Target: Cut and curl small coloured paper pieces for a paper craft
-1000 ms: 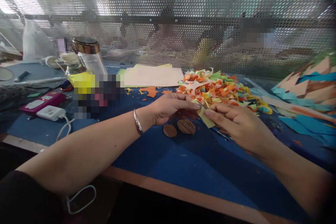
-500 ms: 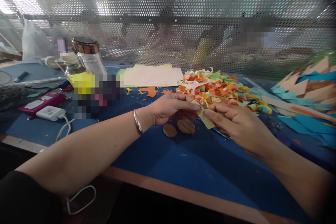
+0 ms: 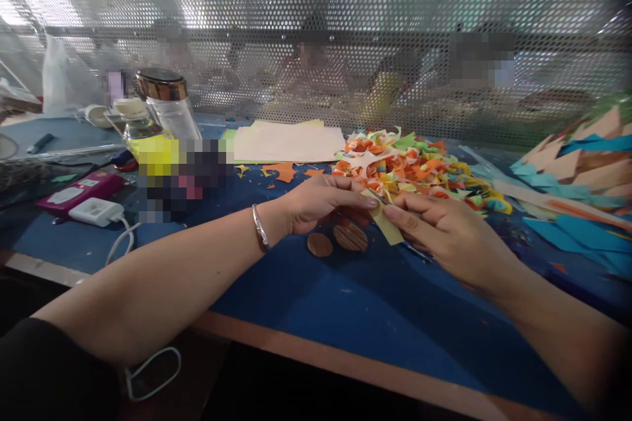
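A small pale yellow strip of paper [image 3: 391, 229] is pinched between my two hands above the blue tabletop. My left hand [image 3: 328, 202] is closed on its upper left end with thumb and fingers. From the other side my right hand [image 3: 434, 220] grips it, thumb lying along the front. Something thin and dark shows at the strip's top edge, and a slim metallic piece [image 3: 417, 252] sticks out below the right hand; I cannot tell what tool it is. Just below my left hand lie two brown, wood-grained discs [image 3: 320, 245].
Beyond my hands is a heap of cut orange, yellow and green paper [image 3: 409, 168]. Pale paper sheets [image 3: 289, 141] lie at the back. Folded blue and peach paper [image 3: 587, 151] sits right. A glass bottle [image 3: 172, 112], a magenta box [image 3: 79, 192] and a white charger [image 3: 99, 212] are left.
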`<state>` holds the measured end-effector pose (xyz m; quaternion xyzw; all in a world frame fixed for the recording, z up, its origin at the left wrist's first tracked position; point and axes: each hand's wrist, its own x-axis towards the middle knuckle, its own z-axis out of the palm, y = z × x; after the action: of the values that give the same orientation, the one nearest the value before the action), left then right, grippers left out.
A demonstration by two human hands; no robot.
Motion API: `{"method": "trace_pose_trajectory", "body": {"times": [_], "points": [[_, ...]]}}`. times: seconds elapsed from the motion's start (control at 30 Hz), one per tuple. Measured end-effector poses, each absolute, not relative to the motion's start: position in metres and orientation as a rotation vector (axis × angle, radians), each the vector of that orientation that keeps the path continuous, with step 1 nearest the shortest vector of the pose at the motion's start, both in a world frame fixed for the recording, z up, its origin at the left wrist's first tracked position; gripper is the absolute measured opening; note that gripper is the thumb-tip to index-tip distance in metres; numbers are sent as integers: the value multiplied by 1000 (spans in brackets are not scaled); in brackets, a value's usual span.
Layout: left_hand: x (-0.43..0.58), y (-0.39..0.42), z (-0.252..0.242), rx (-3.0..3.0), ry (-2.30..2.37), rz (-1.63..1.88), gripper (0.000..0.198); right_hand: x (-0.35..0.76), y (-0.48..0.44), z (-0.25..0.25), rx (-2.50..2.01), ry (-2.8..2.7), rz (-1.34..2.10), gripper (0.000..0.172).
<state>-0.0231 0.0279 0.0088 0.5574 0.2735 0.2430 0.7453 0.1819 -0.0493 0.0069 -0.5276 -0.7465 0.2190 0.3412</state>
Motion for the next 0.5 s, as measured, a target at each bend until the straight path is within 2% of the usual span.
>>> {"method": "trace_pose_trajectory", "body": {"times": [0.23, 0.5], "points": [[-22, 28, 8, 1222, 599, 535, 30, 185, -49, 2, -1422, -1894, 625, 63], [-31, 37, 18, 1484, 839, 585, 15, 186, -48, 2, -1459, -1839, 666, 64]]}}
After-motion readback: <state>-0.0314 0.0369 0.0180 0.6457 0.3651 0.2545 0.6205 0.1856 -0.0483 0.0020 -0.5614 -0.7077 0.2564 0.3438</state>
